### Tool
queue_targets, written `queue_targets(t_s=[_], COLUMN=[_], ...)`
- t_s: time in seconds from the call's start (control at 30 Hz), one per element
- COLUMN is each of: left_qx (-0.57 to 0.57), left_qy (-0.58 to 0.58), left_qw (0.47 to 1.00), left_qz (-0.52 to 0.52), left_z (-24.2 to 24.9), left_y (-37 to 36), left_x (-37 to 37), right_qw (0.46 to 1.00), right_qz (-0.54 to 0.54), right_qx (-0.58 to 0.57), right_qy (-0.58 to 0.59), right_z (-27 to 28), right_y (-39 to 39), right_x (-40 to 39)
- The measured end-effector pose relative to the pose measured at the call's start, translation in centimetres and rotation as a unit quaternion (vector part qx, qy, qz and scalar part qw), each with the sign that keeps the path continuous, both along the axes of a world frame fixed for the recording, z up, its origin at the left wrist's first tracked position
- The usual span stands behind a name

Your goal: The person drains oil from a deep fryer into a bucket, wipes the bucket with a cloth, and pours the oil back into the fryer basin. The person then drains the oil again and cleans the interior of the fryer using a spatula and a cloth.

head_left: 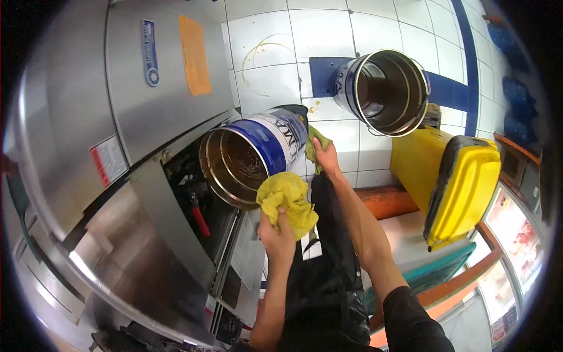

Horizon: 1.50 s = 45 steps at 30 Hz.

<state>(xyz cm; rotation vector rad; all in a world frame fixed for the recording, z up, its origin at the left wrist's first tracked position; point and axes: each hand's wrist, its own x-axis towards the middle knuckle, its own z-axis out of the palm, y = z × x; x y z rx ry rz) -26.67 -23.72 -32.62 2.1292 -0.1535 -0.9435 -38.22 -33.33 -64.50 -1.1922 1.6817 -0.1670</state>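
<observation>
A blue and white metal bucket [272,138] is tilted on its side, its mouth facing the open cabinet. Dark brown residue or liquid shows inside. At its rim, my left hand [278,236] grips a crumpled yellow cloth [287,196] pressed against the metal. My right hand [326,157] is closed on a second yellow-green cloth [314,141] at the bucket's base end. The parts of the fingers behind both cloths are hidden.
The open steel fryer cabinet [158,229] has a red-handled lever [200,218] inside. A second bucket [384,91] stands upright on the white-tiled floor [319,32], which has brown ring stains. To the right are a yellow bin [469,185] and an orange bar [387,202].
</observation>
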Motion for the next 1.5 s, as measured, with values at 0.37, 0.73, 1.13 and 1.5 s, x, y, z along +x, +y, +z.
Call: queue_targets(t_s=[0.37,0.73,1.13,1.5], left_qx=[0.021,0.164,0.147,0.156], left_qy=[-0.182,-0.059,0.023,0.081], left_qw=[0.982,0.970,0.989,0.979], left_qz=[-0.037,-0.169,-0.020,0.106], left_z=[-7.9,-12.1,-9.1,-6.1], left_y=[-4.5,-9.2,-3.0,-1.9], left_x=[3.0,7.3,9.7,10.6], right_qw=[0.891,0.924,0.854,0.896], right_qz=[-0.175,-0.096,-0.216,-0.257], right_qx=[0.277,0.190,0.293,0.251], right_qy=[-0.314,-0.316,-0.372,-0.261], right_z=[1.3,14.1,23.1,29.0], right_y=[-3.9,-1.7,1.1,4.8], right_x=[3.6,7.2,2.2,-11.3])
